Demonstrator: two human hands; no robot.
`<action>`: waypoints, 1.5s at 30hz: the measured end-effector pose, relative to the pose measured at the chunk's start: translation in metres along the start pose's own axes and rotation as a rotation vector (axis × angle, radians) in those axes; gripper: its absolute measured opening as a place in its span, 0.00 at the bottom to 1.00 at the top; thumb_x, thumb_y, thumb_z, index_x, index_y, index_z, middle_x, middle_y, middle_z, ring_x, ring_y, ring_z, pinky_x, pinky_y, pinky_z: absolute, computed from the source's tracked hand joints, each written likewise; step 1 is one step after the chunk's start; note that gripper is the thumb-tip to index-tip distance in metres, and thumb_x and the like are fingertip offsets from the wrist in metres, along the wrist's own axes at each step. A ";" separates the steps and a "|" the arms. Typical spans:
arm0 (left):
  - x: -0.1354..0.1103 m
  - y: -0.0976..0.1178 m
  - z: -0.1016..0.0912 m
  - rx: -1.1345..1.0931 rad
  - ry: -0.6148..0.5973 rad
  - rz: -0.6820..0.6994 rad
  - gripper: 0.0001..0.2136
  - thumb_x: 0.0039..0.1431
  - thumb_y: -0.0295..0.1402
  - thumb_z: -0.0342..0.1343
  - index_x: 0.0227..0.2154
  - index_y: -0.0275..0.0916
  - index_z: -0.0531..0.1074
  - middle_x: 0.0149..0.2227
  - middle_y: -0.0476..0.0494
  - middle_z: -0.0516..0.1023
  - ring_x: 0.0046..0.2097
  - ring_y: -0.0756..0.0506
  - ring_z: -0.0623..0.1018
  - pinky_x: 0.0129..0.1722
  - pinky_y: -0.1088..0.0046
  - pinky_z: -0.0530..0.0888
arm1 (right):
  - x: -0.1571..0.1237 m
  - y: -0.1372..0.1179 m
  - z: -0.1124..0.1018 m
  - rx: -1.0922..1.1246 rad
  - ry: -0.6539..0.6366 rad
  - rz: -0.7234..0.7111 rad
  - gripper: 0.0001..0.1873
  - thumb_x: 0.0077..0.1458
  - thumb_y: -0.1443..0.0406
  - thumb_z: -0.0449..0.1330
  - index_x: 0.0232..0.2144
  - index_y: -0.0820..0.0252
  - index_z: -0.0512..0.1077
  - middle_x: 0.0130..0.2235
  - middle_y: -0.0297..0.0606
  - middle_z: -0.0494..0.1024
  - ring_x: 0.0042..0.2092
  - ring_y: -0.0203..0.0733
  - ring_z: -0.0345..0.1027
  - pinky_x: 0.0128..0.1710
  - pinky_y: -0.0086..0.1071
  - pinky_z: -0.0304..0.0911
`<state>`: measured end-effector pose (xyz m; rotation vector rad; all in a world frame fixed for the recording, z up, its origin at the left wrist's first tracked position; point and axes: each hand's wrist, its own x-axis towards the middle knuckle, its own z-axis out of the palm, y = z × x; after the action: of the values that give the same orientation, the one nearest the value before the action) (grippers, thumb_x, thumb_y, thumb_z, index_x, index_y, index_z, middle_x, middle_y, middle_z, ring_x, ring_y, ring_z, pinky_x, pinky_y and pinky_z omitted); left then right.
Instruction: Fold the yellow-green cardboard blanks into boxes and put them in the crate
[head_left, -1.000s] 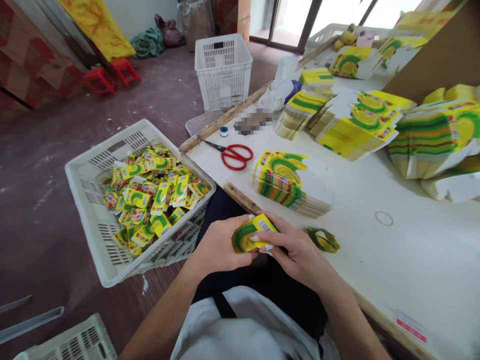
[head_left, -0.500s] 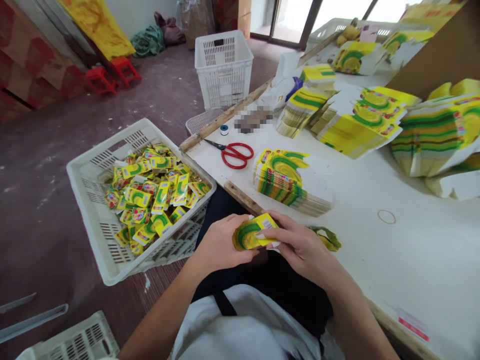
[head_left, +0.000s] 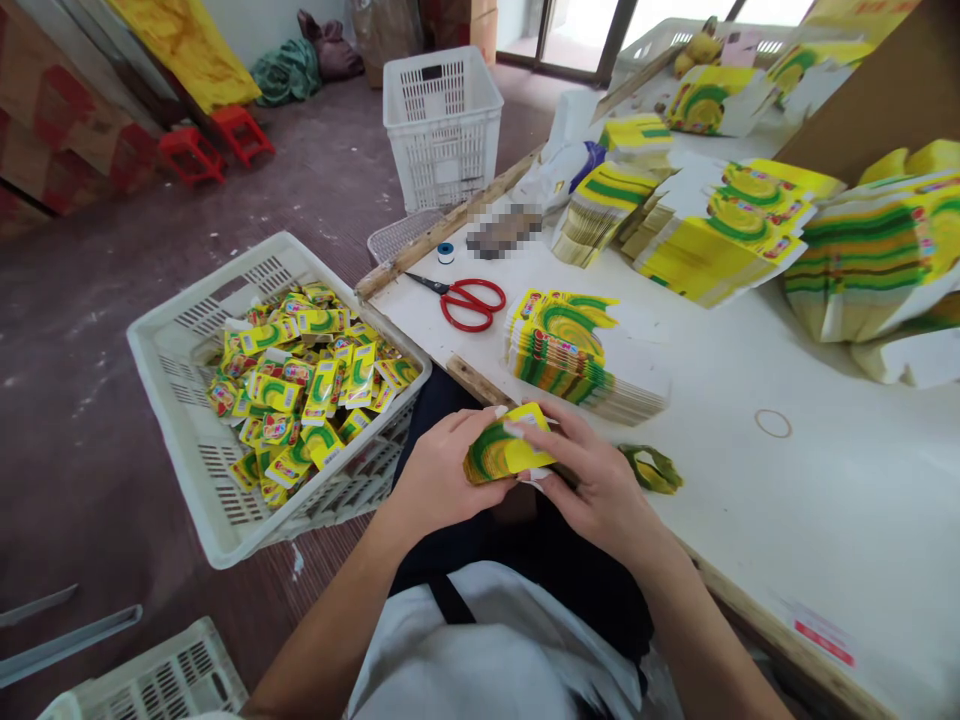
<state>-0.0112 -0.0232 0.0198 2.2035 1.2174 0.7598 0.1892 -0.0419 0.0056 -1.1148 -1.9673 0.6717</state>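
A small yellow and green carton [head_left: 501, 450] is held over my lap, just off the table's edge. My left hand [head_left: 435, 478] wraps round its left end, thumb above and fingers below. My right hand [head_left: 596, 485] grips the other end, its fingers bent over the printed face and the thumb underneath at a white flap. Beyond my hands on the table stands a stack of flat printed cartons [head_left: 562, 345]. Close to my right knuckles lies a crumpled green and yellow piece [head_left: 651, 470] whose kind I cannot make out.
Left of me, a white crate [head_left: 169, 350] holds many filled cartons [head_left: 300, 385]. On the white table [head_left: 720, 520] are red-handled scissors [head_left: 469, 303], a small spool [head_left: 445, 253], a rubber band [head_left: 772, 423] and more carton stacks [head_left: 720, 235]. Another crate [head_left: 442, 130] stands behind.
The carton has tilted slightly in my hands, and my right fingers have shifted across its right end. Both hands still hold it; the camera view has moved a little.
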 end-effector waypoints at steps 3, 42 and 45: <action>0.000 0.002 0.000 -0.043 0.025 0.015 0.25 0.48 0.32 0.64 0.51 0.38 0.68 0.48 0.38 0.79 0.48 0.40 0.79 0.50 0.60 0.77 | 0.004 -0.007 -0.002 0.116 0.068 0.111 0.29 0.53 0.66 0.64 0.57 0.53 0.65 0.54 0.46 0.72 0.55 0.50 0.69 0.53 0.45 0.69; -0.013 -0.040 -0.012 -0.206 0.435 -0.391 0.19 0.53 0.44 0.63 0.45 0.40 0.72 0.47 0.38 0.77 0.50 0.39 0.77 0.53 0.54 0.73 | 0.069 0.030 -0.037 -0.340 0.416 0.457 0.18 0.45 0.69 0.60 0.41 0.55 0.64 0.33 0.36 0.75 0.34 0.47 0.70 0.37 0.44 0.67; -0.011 -0.026 0.000 -0.604 0.298 -0.385 0.29 0.49 0.49 0.65 0.51 0.41 0.69 0.51 0.36 0.77 0.54 0.38 0.76 0.52 0.56 0.75 | 0.060 0.008 -0.022 -0.083 0.463 0.387 0.18 0.45 0.69 0.60 0.40 0.53 0.61 0.31 0.31 0.72 0.31 0.42 0.69 0.33 0.38 0.68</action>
<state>-0.0310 -0.0203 0.0005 1.3564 1.2832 1.1337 0.1917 0.0156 0.0336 -1.5652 -1.4109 0.4725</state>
